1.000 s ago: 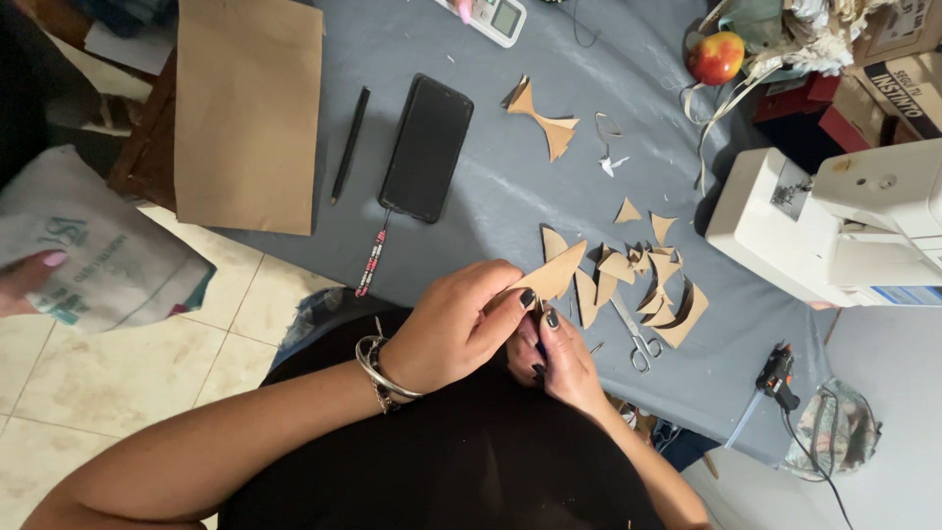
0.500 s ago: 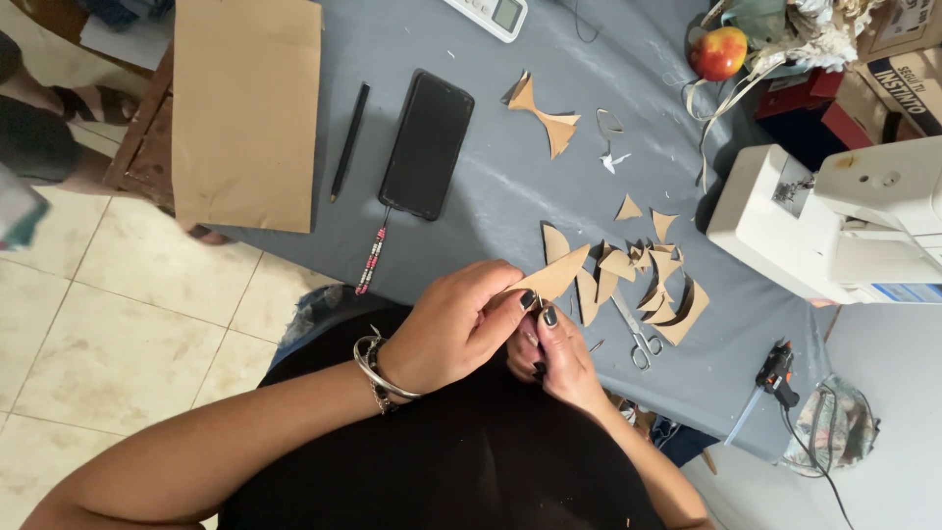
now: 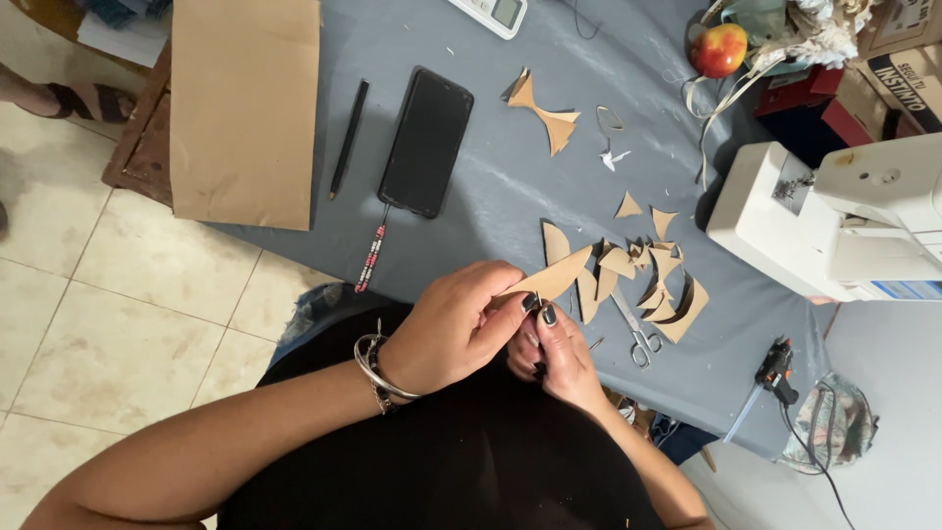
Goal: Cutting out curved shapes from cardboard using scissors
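Grey cloth is covering the table (image 3: 510, 196), which is standing over a pale tiled floor (image 3: 128, 324); a white sewing machine (image 3: 844, 221) is sitting at its right side, a red-and-yellow apple (image 3: 719, 49) near the far edge, and a black hot-glue gun (image 3: 773, 368) is hanging close to the near edge.

At the near edge both hands are working together on one pointed tan cardboard piece (image 3: 554, 277); the left hand (image 3: 451, 329), wearing silver bangles at the wrist, is pinching the piece from the left, and the right hand (image 3: 549, 348), its nails painted dark, is closing thumb and fingers on the same spot from below; something thin and metallic seems to be showing between the fingertips, though it is too small to name; so the step in hand looks like fine fixing or piercing at the edge of that piece, not cutting.

Just beyond the hands, a heap of curved and triangular tan cardboard offcuts (image 3: 657, 280) is lying beside small silver scissors (image 3: 636, 334), untouched; further off, a bow-shaped tan cardboard cutout (image 3: 545, 110), a black smartphone (image 3: 426, 142), a black pencil (image 3: 347, 137) and a large brown paper envelope (image 3: 245, 108) are resting well apart from the work.

The next move is calling for a steady pinch from the left hand while the right is making a small, controlled push; slipping fingers would be bending the narrow tip.
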